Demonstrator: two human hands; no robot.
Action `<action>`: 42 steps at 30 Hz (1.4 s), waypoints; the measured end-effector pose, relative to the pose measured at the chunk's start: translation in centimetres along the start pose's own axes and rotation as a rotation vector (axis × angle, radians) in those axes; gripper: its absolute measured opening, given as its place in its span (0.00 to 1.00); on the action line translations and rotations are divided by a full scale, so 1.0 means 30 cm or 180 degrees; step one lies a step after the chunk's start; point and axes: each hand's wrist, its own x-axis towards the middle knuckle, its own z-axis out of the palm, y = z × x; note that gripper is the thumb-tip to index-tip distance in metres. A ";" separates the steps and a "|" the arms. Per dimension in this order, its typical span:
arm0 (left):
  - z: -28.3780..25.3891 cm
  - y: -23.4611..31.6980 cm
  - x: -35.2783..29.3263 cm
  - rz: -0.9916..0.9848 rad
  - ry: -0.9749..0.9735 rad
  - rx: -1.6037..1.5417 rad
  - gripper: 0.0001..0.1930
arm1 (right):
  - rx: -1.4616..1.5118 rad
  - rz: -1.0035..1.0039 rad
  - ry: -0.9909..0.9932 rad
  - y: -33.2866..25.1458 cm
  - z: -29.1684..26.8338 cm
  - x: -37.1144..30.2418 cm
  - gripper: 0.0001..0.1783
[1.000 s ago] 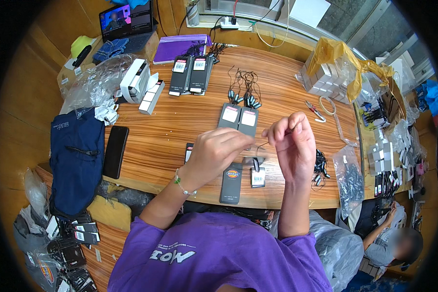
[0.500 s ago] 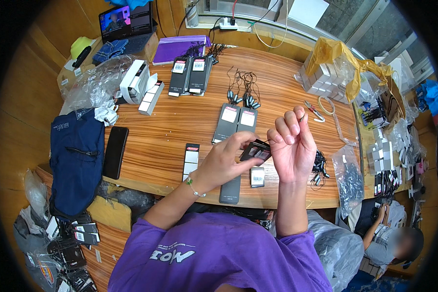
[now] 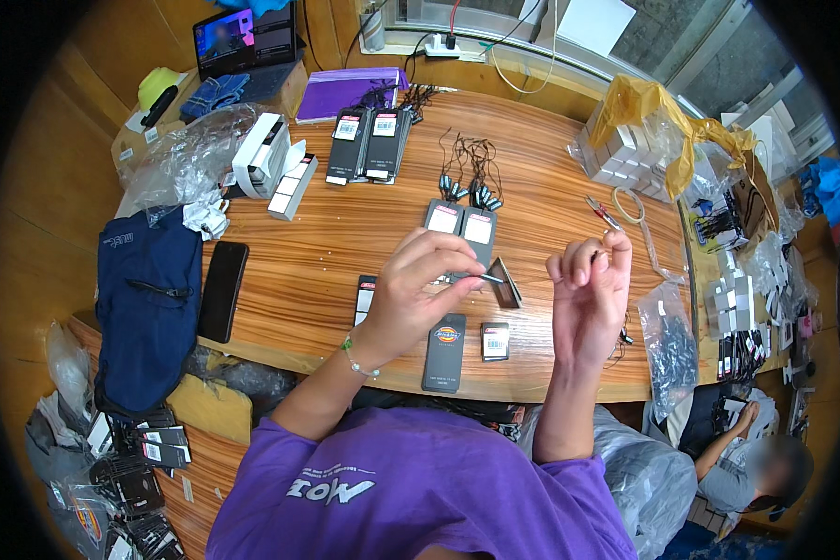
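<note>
Fingers pinched, my left hand (image 3: 425, 280) grips a small dark cord fastener (image 3: 490, 277) above the table. A dark folded tag (image 3: 506, 283) hangs tilted just beyond those fingertips and seems attached to the fastener. My right hand (image 3: 588, 289) is raised to its right, palm turned up, fingers curled together; what they pinch, if anything, is too small to make out. Below lie a black hang tag (image 3: 443, 353) and a small stack of barcode tags (image 3: 495, 342). A strip of white labels (image 3: 365, 291) is partly hidden by my left hand.
Corded grey tags (image 3: 459, 222) lie ahead, with more tag stacks (image 3: 373, 145) farther back. A phone (image 3: 223, 292) and navy bag (image 3: 149, 308) are left. Pliers (image 3: 603, 213), a plastic bag (image 3: 668, 341) and wrapped white boxes (image 3: 621, 154) sit right. Another person (image 3: 751, 471) sits lower right.
My hands have moved apart, the right one lower and to the right. The dark tag has turned edge-on and now hangs from my left fingertips. The black tag below is more exposed.
</note>
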 end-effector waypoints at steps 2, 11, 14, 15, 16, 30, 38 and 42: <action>-0.008 -0.006 0.005 -0.0034 -0.0045 -0.0121 0.07 | -0.0853 -0.0061 -0.0018 0.009 0.013 -0.019 0.11; -0.005 0.006 0.005 -0.1409 0.0091 -0.1772 0.06 | -0.2331 0.0114 -0.0477 0.041 0.055 -0.067 0.09; -0.009 0.019 0.007 -0.1492 0.0126 -0.1869 0.06 | -0.2713 -0.0099 -0.0509 0.053 0.053 -0.065 0.07; -0.009 0.020 0.007 -0.1496 0.0149 -0.1884 0.06 | -0.2871 -0.0180 -0.0526 0.058 0.047 -0.066 0.07; -0.009 0.020 0.007 -0.1500 0.0172 -0.1899 0.06 | -0.2876 -0.0213 -0.0495 0.060 0.048 -0.066 0.07; -0.008 0.007 -0.003 -0.1674 0.0118 -0.2086 0.05 | -0.2551 -0.0006 -0.0453 0.081 0.055 -0.072 0.08; -0.036 0.020 0.015 -0.1840 -0.0298 -0.1883 0.05 | -0.1930 0.1012 -0.0738 0.049 0.043 -0.060 0.11; -0.035 0.010 0.005 -0.1875 -0.0224 -0.2393 0.04 | -0.1644 0.0956 -0.0800 0.039 0.031 -0.049 0.12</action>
